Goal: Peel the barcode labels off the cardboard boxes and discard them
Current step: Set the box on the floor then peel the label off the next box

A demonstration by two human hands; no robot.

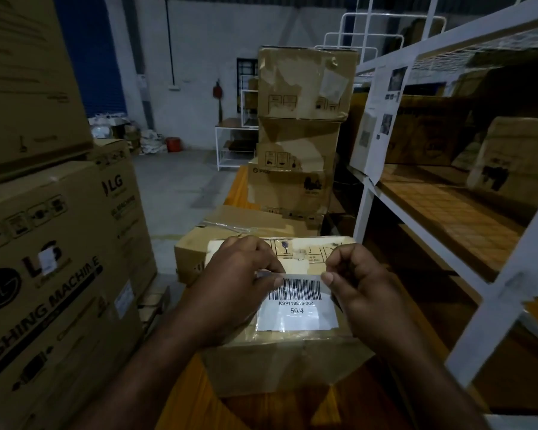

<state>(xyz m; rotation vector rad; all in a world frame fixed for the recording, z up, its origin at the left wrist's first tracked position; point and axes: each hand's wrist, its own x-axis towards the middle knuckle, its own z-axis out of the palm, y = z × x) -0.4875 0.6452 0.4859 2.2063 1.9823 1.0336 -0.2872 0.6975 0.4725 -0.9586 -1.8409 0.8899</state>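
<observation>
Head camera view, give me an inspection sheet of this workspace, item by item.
Surface: top of a brown cardboard box, taped and dented.
Job's things: white barcode label on that box, its top edge lifted.
Clutter: torn label remnants on the box's far end.
Grippers: left hand and right hand pinch the label's top corners with the fingers.
Cables: nothing seen.
Surroundings: printed washing machine cartons at left, stacked brown boxes ahead, white metal shelving at right.

Two bare forearms rise from the lower frame; the left hand (230, 280) and right hand (359, 283) wear no gloves, rings or sleeves.
</observation>
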